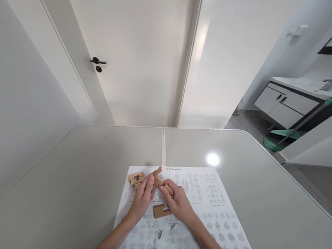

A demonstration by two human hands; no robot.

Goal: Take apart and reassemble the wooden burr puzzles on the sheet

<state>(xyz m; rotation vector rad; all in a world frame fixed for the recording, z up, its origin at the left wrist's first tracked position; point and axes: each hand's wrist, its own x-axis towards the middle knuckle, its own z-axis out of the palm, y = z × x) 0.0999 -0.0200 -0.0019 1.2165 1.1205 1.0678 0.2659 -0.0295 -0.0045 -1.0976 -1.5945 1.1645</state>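
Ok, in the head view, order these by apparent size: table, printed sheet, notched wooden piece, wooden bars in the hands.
1. table
2. printed sheet
3. notched wooden piece and wooden bars: they look similar and the bars are partly covered, so unranked.

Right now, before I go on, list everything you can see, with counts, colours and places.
held wooden pieces: at least two, tan, crossed between both hands
stacked wooden pieces: count unclear, tan, sheet's far left corner
notched wooden piece: one, tan, flat on the sheet by the right hand
instruction sheet: one, white with grey diagrams, on the table
table: one, grey, seam down the middle
door: one, white with black handle, behind the table
vanity cabinet: one, white and black, far right
green cleaning tools: count unclear, floor by the cabinet
left hand: grips the held pieces
right hand: grips the held pieces
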